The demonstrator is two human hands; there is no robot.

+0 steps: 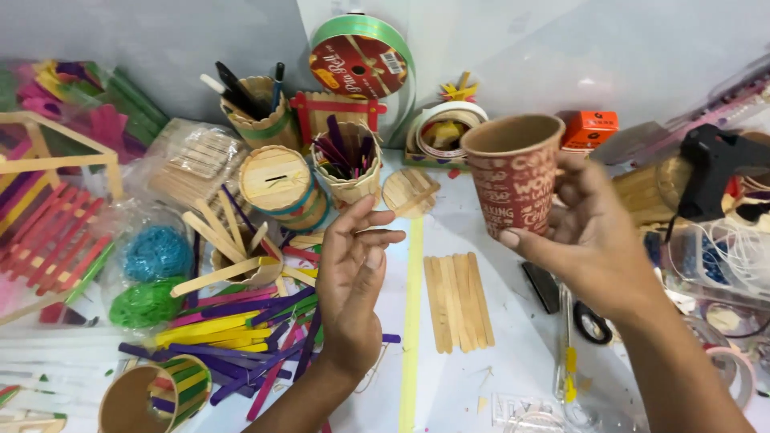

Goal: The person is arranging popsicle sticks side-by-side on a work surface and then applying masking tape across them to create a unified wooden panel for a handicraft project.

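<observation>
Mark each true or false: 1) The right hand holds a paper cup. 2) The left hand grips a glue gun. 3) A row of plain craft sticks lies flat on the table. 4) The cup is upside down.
1) True: the right hand holds the red-brown paper cup.
2) False: the left hand is open and holds nothing; the black glue gun sits at the far right.
3) True: plain craft sticks lie side by side on the table.
4) False: its open mouth faces up.
</observation>
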